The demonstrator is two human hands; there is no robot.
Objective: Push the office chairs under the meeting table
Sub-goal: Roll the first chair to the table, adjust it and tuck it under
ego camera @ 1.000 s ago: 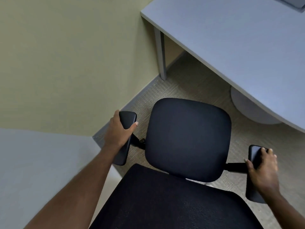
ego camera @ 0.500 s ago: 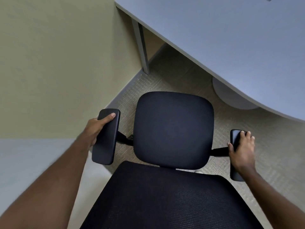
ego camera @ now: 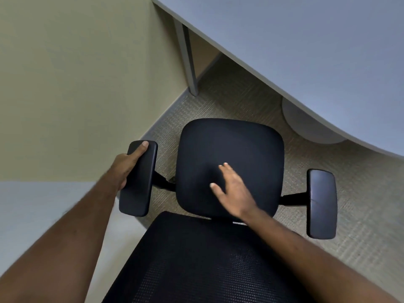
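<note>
While the office chair (ego camera: 229, 167) sits short of the meeting table (ego camera: 306, 51), its left armrest (ego camera: 142, 189) is gripped by the left hand (ego camera: 125, 165); the right hand (ego camera: 231, 191) is held flat, empty.

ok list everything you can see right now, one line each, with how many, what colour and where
office chair: one, black, centre, on the carpet short of the table
armrests: two, black, left one and right one either side of the seat
meeting table: one, pale grey top, upper right
table leg: one, grey, top centre by the wall
round table base: one, light grey, under the table edge
carpet: beige, under the chair
wall: pale yellow-green, left
left hand: one, grips the left armrest
right hand: one, fingers spread over the seat; contact unclear
</note>
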